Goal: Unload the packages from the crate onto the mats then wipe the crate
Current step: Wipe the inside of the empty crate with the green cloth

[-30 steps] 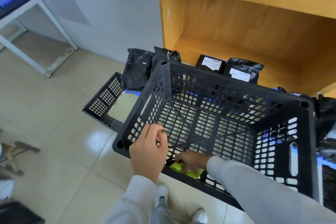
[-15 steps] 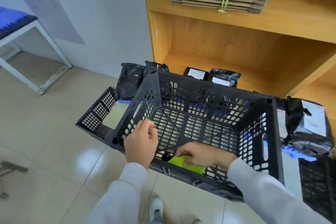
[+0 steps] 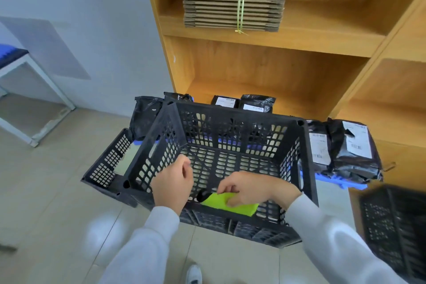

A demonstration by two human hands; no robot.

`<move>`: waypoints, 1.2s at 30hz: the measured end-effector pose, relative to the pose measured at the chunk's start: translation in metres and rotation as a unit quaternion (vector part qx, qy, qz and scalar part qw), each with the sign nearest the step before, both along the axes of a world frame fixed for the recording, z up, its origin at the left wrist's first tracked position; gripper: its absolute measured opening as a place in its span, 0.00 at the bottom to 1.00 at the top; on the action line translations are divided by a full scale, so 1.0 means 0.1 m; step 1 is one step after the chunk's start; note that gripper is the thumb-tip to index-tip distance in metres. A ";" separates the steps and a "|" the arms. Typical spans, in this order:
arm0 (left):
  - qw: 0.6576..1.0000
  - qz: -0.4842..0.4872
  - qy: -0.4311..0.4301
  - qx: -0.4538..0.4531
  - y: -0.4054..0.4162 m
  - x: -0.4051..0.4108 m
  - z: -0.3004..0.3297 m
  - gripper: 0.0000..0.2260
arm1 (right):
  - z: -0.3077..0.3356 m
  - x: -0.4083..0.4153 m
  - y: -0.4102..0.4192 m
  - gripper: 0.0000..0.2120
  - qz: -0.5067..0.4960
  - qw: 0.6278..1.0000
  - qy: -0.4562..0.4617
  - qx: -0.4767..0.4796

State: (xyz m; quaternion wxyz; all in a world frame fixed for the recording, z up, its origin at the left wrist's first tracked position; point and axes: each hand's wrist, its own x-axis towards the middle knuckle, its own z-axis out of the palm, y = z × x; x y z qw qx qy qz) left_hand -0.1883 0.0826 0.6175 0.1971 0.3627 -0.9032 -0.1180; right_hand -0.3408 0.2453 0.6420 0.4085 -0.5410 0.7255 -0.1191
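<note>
Right grip (image 3: 250, 188) pinched the green cloth (image 3: 230, 203) against the near inner wall of the crate (image 3: 221, 157); left grip (image 3: 173, 182) curled over the crate's near rim, steadying it, as I judged; the crate held no packages; black packages (image 3: 350, 147) lay outside it on the blue mats (image 3: 341, 182), beside and behind; unloading appeared complete; wiping appeared under way at the near wall only; remaining walls and the floor of the crate, by my judgement, were left to do.
</note>
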 end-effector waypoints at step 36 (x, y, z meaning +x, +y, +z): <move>0.993 0.018 0.098 0.059 0.22 -0.18 -0.20 0.08 | -1.75 -0.02 -0.39 0.23 0.126 0.965 0.069 0.219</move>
